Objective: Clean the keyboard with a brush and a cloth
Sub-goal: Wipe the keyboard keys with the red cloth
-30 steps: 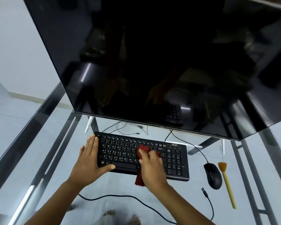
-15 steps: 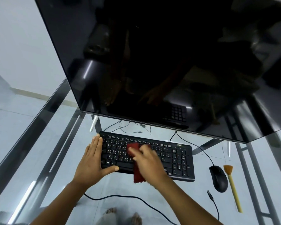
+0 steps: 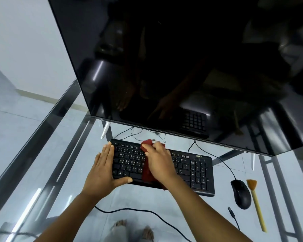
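Observation:
A black keyboard (image 3: 194, 170) lies on a glass desk (image 3: 42, 154) below a large dark monitor. My right hand (image 3: 158, 163) presses a dark red cloth (image 3: 146, 173) onto the keys left of the middle, its fingertips near the top key row. The cloth reaches from the top edge down to the front edge of the keyboard. My left hand (image 3: 101, 173) rests flat at the keyboard's left end, thumb along the front edge, fingers apart. A brush (image 3: 255, 201) with a yellow handle and orange bristles lies on the glass at the far right, untouched.
A black mouse (image 3: 240, 193) sits between the keyboard and the brush. Thin cables (image 3: 135, 211) run across the glass in front of and behind the keyboard. The monitor (image 3: 182, 67) overhangs the keyboard's far edge. Metal frame bars and bare feet show through the glass.
My right hand has slid the red cloth leftward and toward the top row of keys. My left hand has stayed at the keyboard's left end.

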